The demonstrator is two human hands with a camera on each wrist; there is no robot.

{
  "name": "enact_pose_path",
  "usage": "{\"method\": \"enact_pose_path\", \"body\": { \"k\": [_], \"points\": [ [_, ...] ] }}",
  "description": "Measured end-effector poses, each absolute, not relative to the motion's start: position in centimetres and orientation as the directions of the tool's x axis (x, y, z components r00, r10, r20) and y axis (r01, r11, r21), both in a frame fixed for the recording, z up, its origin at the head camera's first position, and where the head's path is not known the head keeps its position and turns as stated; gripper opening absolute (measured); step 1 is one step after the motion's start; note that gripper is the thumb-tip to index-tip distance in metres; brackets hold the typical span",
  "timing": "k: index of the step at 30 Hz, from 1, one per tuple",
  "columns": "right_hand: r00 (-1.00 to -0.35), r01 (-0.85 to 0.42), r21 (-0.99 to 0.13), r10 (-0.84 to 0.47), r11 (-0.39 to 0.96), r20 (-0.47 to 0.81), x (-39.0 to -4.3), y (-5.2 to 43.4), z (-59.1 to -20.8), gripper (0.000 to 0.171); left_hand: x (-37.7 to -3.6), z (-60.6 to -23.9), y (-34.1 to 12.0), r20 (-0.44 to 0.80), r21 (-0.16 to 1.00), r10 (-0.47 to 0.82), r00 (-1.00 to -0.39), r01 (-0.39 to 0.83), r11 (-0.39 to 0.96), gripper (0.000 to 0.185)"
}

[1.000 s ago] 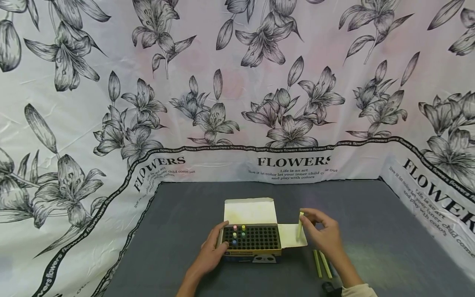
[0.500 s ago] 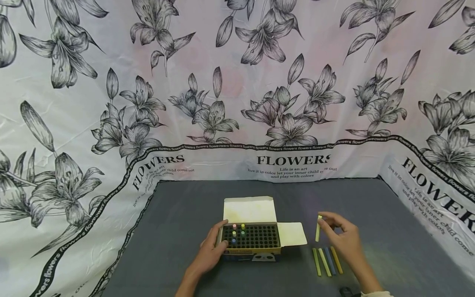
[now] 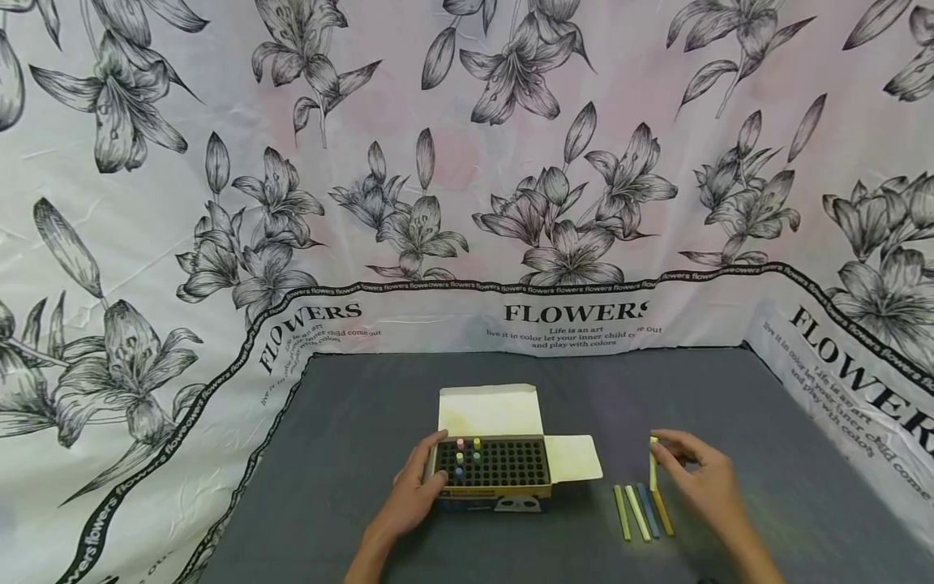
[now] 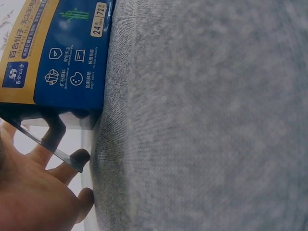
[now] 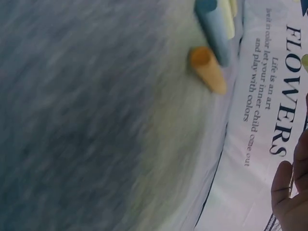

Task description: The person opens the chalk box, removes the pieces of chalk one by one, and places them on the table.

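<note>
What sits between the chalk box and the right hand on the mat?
In the head view, the box's open side flap, then a row of four chalk sticks lying on the grey mat, between the chalk box and the right hand.

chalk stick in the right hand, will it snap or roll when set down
The chalk stick is thin and long, so it probably snaps if squeezed or dropped. It looks round, so it may roll on the cloth, though the four sticks already lying there stay in a row.
</note>
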State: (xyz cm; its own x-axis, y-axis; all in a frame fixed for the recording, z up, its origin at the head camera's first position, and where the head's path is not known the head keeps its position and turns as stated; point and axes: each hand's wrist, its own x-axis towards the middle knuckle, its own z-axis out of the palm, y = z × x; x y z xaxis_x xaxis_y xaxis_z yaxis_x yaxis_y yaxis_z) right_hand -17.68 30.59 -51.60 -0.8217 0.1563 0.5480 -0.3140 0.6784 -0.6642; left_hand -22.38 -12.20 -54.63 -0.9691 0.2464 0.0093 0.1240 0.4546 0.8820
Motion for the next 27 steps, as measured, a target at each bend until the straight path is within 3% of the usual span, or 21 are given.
{"method": "enact_pose_path", "body": {
  "k": [8, 16, 21, 27],
  "points": [
    [-0.892, -0.213, -0.647, 0.125, 0.732, 0.435, -16.9, 32.0, -52.0, 0.022, -22.4, -54.6, -12.4, 0.013, 0.890, 0.258, -0.966, 0.129, 0.437, 0.063],
    [-0.989, -0.037, -0.633, 0.061, 0.773, 0.132, -16.4, 33.1, -51.7, 0.027, -22.3, -54.5, -12.1, 0.002, 0.866, 0.230, -0.973, 0.116, 0.486, 0.063],
    [-0.999, 0.045, -0.610, 0.027, 0.791, -0.038, -16.6, 33.6, -51.8, 0.028, -22.3, -54.5, -12.1, 0.000, 0.862, 0.229, -0.973, 0.116, 0.493, 0.062],
    [-0.997, 0.062, -0.590, 0.018, 0.805, -0.080, -16.9, 33.8, -52.1, 0.027, -22.5, -54.6, -12.2, 0.001, 0.866, 0.233, -0.972, 0.118, 0.486, 0.062]
  ]
}}
